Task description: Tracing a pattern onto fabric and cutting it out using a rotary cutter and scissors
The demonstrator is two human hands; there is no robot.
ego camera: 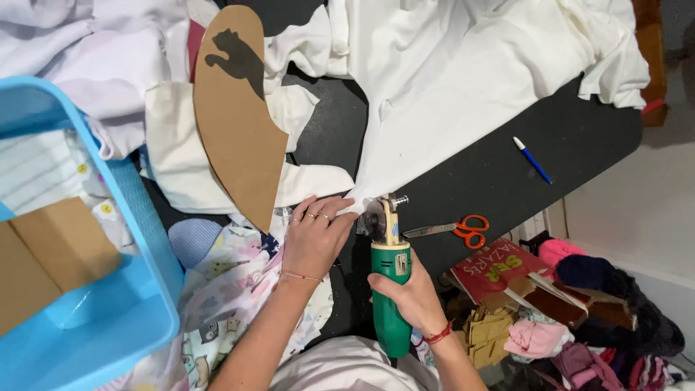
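Your right hand point(414, 288) is wrapped shut around the green-bodied handheld rotary fabric cutter point(389, 286), its round blade pointed away from you at the edge of the large white cloth point(449, 80) spread over the dark worktable point(499, 174). Your left hand point(313, 235) lies flat and open, fingers spread, pressing down the cloth's near corner just beside the blade, seemingly to keep the fabric taut and steady where the blade meets it; it grips nothing.

A brown cardboard pattern piece with a curved edge point(237, 123) rests on smaller white cut pieces to the left, near your left hand. A pair of orange-handled scissors point(456, 230) lies on the table just to the right of the cutter's head, and a blue-and-white pen point(532, 160) sits farther off, well apart. A light blue plastic basket point(137, 217) holding cardboard stands at the far left, with printed patterned fabric point(228, 282) under your left forearm. Heaped coloured scraps point(579, 333) crowd the floor to your right.
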